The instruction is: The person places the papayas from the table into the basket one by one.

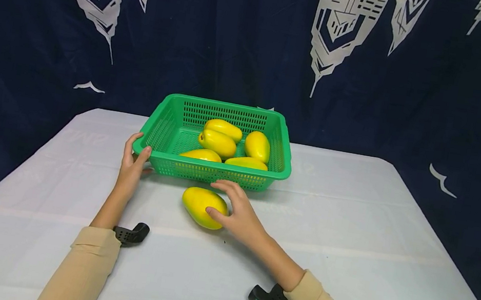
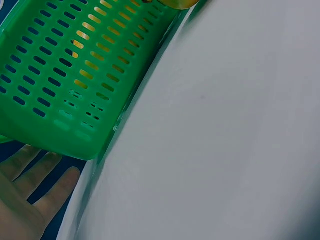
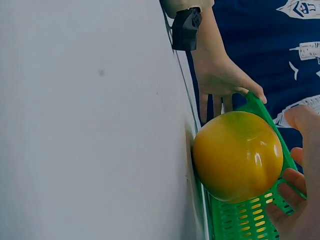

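A yellow mango (image 1: 203,207) with a greenish tinge lies on the white table in front of a green plastic basket (image 1: 219,166). My right hand (image 1: 237,217) reaches over the mango's right end, thumb and fingers spread apart; in the right wrist view, a gap shows between the fingers (image 3: 292,197) and the mango (image 3: 237,157). At the basket's front left corner, my left hand (image 1: 131,167) holds the rim, its thumb over the edge and other fingers along the outside. Several mangoes (image 1: 218,143) lie inside the basket, the front ones partly hidden by its wall.
A white cloth covers the table (image 1: 350,228), whose far edge meets a dark blue curtain (image 1: 218,48) with white printed buildings. Black wrist cameras (image 1: 131,234) sit on both forearms.
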Demonstrator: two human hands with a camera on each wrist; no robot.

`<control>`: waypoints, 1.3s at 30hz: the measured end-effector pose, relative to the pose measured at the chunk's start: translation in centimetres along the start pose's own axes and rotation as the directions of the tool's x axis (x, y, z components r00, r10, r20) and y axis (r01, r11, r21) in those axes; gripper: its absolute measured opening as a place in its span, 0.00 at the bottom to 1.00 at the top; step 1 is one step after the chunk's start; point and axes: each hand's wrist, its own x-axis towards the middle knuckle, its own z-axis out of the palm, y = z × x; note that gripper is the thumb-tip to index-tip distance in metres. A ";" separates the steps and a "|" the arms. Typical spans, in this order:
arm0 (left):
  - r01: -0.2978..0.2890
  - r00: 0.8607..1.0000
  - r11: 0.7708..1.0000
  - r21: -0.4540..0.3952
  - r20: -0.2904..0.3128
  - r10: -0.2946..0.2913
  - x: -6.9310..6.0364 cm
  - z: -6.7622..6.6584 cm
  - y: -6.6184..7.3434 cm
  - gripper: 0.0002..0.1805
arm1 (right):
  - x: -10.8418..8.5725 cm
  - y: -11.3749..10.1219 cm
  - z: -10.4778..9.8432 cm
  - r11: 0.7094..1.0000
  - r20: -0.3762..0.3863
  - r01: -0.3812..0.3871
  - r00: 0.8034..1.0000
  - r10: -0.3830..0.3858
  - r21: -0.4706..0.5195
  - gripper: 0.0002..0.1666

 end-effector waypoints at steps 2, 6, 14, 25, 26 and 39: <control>0.008 1.000 1.000 -0.002 -0.003 -0.008 0.0 0.0 0.0 0.28 | 0.0 0.1 0.1 1.000 0.002 -0.006 1.000 0.006 -0.002 0.30; 0.007 1.000 1.000 0.001 -0.004 -0.007 0.0 0.1 0.1 0.28 | -0.1 0.2 0.3 1.000 0.002 -0.024 1.000 0.024 0.007 0.31; -0.011 1.000 1.000 0.000 -0.003 0.011 0.0 0.1 -0.1 0.29 | -0.4 0.7 0.7 0.998 0.023 -0.060 0.998 0.059 0.012 0.34; -0.014 1.000 1.000 0.009 -0.008 0.014 0.1 0.0 -0.1 0.28 | -0.6 0.8 1.0 1.000 0.054 0.002 0.999 -0.001 -0.023 0.30; -0.013 1.000 1.000 0.010 -0.005 0.013 0.0 0.0 -0.1 0.28 | -0.6 0.8 1.1 1.000 0.055 0.008 0.998 -0.006 -0.026 0.29; -0.004 1.000 1.000 0.003 0.002 0.004 0.0 0.1 0.0 0.28 | -0.8 0.5 1.1 0.987 0.103 0.056 0.994 -0.040 -0.149 0.26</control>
